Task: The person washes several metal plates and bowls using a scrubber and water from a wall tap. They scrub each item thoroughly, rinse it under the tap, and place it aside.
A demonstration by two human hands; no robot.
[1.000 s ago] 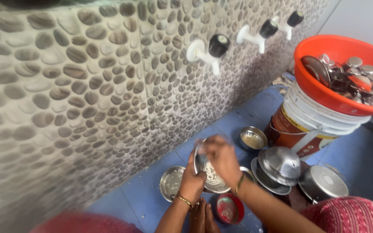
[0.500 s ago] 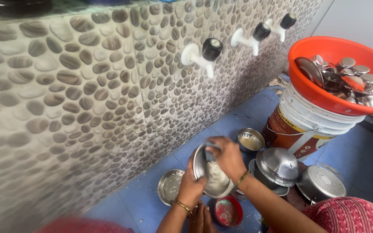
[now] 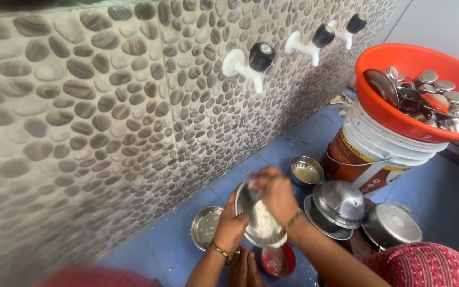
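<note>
Left hand: the left hand (image 3: 231,229) is closed around the lower edge of a tilted steel plate (image 3: 251,210), which is gripped from below.
Right hand: the right hand (image 3: 274,192) is curled over a soapy white scrubber (image 3: 265,223), which is pressed against the plate's face.
Plate's place: it is held between both hands, above the blue floor (image 3: 272,151).
Below the hands: a small red bowl (image 3: 277,261) is seen just under the plate, and bare feet (image 3: 245,268) are seen beside it.
Left of the hands: a shallow steel dish (image 3: 204,227) lies on the floor, close to the pebble-tiled wall (image 3: 107,106).
Beyond the hands: a small steel bowl (image 3: 306,171) is set down.
Right of the hands: upturned steel pots (image 3: 341,202) are stacked near a white bucket (image 3: 378,154), on which an orange tub (image 3: 399,114) full of steel vessels is carried.
Above: white taps (image 3: 248,61) are fixed to the wall.
Change: the plate is held much as half a second ago; the right hand has shifted slightly across it.
</note>
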